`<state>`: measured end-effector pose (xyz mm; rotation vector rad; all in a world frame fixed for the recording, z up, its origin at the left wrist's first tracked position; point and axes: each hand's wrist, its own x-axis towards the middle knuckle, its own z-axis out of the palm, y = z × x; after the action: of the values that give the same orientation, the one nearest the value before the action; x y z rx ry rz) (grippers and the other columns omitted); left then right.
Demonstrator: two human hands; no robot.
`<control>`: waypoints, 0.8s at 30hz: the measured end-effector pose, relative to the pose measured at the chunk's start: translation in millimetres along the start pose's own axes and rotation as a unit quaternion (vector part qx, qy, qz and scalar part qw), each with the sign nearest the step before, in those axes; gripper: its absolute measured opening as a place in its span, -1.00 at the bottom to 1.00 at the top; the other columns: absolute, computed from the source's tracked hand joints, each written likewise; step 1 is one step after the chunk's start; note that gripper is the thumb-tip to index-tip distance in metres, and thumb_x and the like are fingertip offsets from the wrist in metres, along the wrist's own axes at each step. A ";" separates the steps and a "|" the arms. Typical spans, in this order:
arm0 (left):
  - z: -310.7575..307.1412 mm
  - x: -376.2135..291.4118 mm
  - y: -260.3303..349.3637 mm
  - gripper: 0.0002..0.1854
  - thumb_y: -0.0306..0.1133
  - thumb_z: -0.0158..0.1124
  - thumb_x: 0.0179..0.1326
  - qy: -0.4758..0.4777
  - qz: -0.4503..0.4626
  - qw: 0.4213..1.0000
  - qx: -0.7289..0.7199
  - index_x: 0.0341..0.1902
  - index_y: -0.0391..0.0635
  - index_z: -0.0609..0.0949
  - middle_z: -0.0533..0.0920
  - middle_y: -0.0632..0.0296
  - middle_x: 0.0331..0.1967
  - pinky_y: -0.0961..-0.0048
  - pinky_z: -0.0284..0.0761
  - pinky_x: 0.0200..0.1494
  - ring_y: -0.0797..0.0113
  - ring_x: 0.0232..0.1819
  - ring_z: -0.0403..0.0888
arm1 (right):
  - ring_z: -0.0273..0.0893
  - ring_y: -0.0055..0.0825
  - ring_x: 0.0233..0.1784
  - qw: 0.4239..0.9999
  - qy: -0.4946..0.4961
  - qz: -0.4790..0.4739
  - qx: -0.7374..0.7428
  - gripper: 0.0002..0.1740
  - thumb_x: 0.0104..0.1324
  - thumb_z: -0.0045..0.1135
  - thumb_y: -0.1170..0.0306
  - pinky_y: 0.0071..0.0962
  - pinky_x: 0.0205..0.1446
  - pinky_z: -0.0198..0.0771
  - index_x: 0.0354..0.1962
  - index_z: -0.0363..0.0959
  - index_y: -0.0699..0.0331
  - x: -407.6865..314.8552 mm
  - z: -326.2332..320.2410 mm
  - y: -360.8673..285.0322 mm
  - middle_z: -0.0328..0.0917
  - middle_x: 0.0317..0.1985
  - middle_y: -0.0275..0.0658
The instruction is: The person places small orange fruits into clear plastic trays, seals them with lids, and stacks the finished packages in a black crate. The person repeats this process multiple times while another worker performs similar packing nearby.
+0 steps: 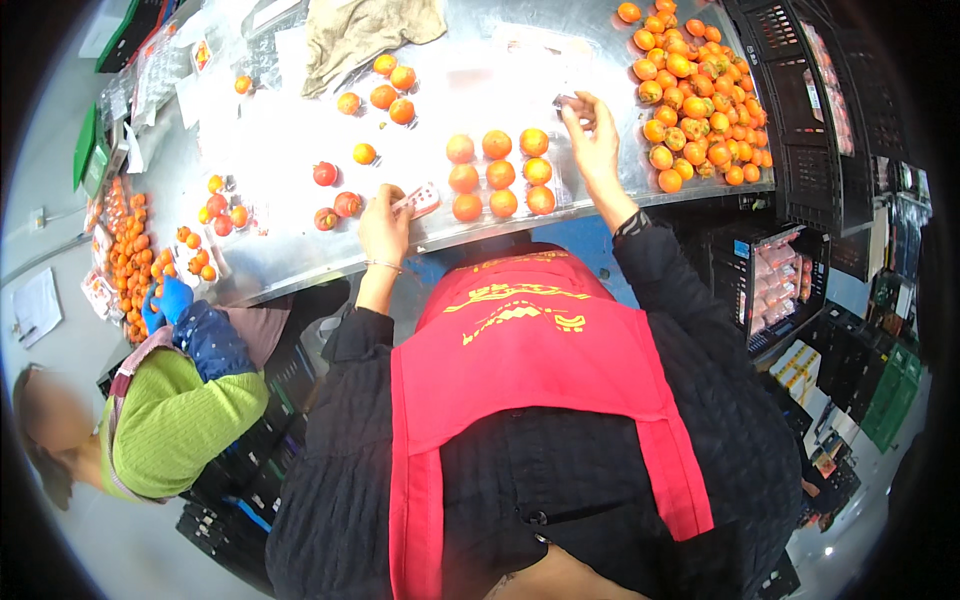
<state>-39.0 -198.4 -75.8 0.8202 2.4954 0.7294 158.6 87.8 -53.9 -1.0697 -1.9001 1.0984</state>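
My left hand (385, 229) is closed on a printed card or label (420, 201) at the near edge of the metal table (330, 262). To its right, orange persimmon-like fruits (500, 174) stand in three rows of three, seemingly on clear plastic. Beyond their right side, my right hand (595, 135) pinches a small dark item (561, 103) between thumb and fingers; its kind cannot be told. Redder fruits (347, 204) lie just left of my left hand. A large heap of orange fruits (697, 112) covers the table's right end.
A beige cloth (367, 34) and clear plastic packaging (161, 71) lie at the far left. Black crates (810, 135) stand along the right side. At the left, a co-worker with blue gloves (176, 298) handles fruits beside another heap (129, 255). More loose fruits (383, 96) lie near the cloth.
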 end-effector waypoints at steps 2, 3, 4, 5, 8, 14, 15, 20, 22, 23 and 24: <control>-0.4 4.7 15.7 -0.57 -0.48 0.48 0.14 0.021 0.032 0.982 -0.183 0.09 -0.13 0.58 0.74 0.17 -0.24 0.37 0.58 -0.17 0.28 -0.23 0.70 | 0.61 -0.44 -0.05 1.000 0.011 -0.014 0.022 -0.57 0.44 0.24 0.30 -0.38 0.05 0.53 0.20 0.50 0.28 22.4 0.0 6.1 0.61 0.01 -0.21; -0.9 5.6 26.0 -0.55 -0.51 0.45 0.18 0.029 0.045 0.960 -0.275 0.15 -0.13 0.55 0.77 0.15 -0.25 0.47 0.59 -0.22 0.38 -0.28 0.71 | 0.59 -0.44 0.02 0.998 -0.006 -0.011 0.066 -0.55 0.47 0.21 0.26 -0.39 0.11 0.51 0.23 0.48 0.27 30.1 1.8 6.4 0.60 0.04 -0.20; -0.1 10.1 38.4 -0.49 -0.55 0.40 0.24 -0.025 0.051 0.935 -0.350 0.25 -0.13 0.49 0.77 0.10 -0.17 0.58 0.58 -0.20 0.55 -0.19 0.66 | 0.57 -0.45 0.09 0.994 -0.021 0.008 0.105 -0.53 0.51 0.17 0.23 -0.39 0.17 0.48 0.26 0.46 0.26 37.7 4.4 4.5 0.60 0.07 -0.20; 4.4 15.9 53.9 -0.48 -0.55 0.41 0.22 -0.053 0.067 0.937 -0.338 0.25 -0.15 0.48 0.76 0.11 -0.19 0.54 0.58 -0.18 0.49 -0.20 0.68 | 0.54 -0.46 0.16 0.989 -0.037 0.026 0.144 -0.51 0.54 0.14 0.19 -0.39 0.23 0.45 0.29 0.44 0.25 43.9 6.8 0.7 0.59 0.11 -0.19; 20.1 31.0 98.3 -0.50 -0.53 0.42 0.18 -0.096 0.147 0.947 -0.269 0.21 -0.17 0.50 0.72 0.09 -0.15 0.39 0.58 -0.06 0.27 -0.15 0.69 | 0.45 -0.61 0.19 0.973 -0.110 0.068 0.193 -0.41 0.63 -0.13 -0.06 -0.51 0.14 0.40 0.38 0.40 0.12 55.9 10.0 -18.3 0.54 0.17 -0.29; 27.1 5.8 95.3 -0.57 -0.54 0.34 0.14 0.153 0.214 0.959 -0.102 0.11 -0.22 0.53 0.56 -0.02 0.04 0.21 0.54 0.11 0.04 0.08 0.57 | 0.40 -0.42 0.33 0.942 -0.153 0.085 0.287 -0.24 0.62 -0.32 -0.22 -0.39 0.43 0.21 0.24 0.53 0.24 36.5 -13.2 -38.0 0.56 0.20 -0.24; 25.5 -6.1 83.0 -0.57 -0.55 0.31 0.13 0.127 0.120 0.969 -0.176 0.12 -0.23 0.52 0.56 0.00 0.04 0.23 0.52 0.13 0.08 0.05 0.57 | 0.41 -0.42 0.31 0.945 -0.158 0.120 0.260 -0.29 0.62 -0.26 -0.18 -0.38 0.42 0.23 0.20 0.55 0.24 27.1 -19.9 -35.6 0.57 0.17 -0.24; 33.4 -37.1 33.2 -0.42 -0.59 0.21 0.13 -0.047 -0.259 0.749 -0.608 0.29 -0.28 0.39 0.55 0.07 -0.03 0.25 0.50 0.26 0.17 0.03 0.59 | 0.48 -0.30 0.22 0.993 -0.112 0.009 0.039 -0.67 0.39 0.28 0.26 -0.33 0.29 0.38 0.00 0.57 0.28 -59.6 -27.8 -7.7 0.53 0.07 -0.17; 36.0 -38.2 24.0 -0.32 -0.55 0.19 0.15 -0.108 -0.279 0.707 -0.641 0.40 -0.31 0.30 0.57 -0.01 0.05 0.20 0.51 0.30 0.09 0.11 0.61 | 0.53 -0.25 0.16 0.992 -0.077 0.076 -0.061 -0.43 0.31 0.37 0.17 -0.28 0.20 0.47 0.15 0.49 0.33 -94.8 -18.6 5.0 0.52 0.07 -0.07; 34.9 -36.3 20.9 -0.30 -0.53 0.18 0.16 -0.161 -0.261 0.682 -0.664 0.42 -0.30 0.27 0.56 -0.07 0.11 0.15 0.49 0.33 0.02 0.16 0.59 | 0.57 -0.24 0.11 0.981 -0.070 0.153 -0.099 -0.33 0.28 0.40 0.13 -0.26 0.17 0.50 0.20 0.45 0.36 -106.0 -14.3 11.6 0.55 0.07 -0.02; 32.5 -33.0 18.9 -0.27 -0.51 0.18 0.17 -0.212 -0.258 0.657 -0.676 0.45 -0.30 0.24 0.55 -0.13 0.17 0.11 0.47 0.37 -0.04 0.22 0.57 | 0.60 -0.23 0.07 0.979 -0.092 0.176 -0.056 -0.29 0.27 0.41 0.13 -0.26 0.15 0.52 0.23 0.43 0.39 -108.3 -14.1 19.5 0.56 0.06 0.02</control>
<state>10.4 -195.0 -82.8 -0.2818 1.0327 1.5394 222.7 1.9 -82.4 -1.4530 -1.9816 1.3372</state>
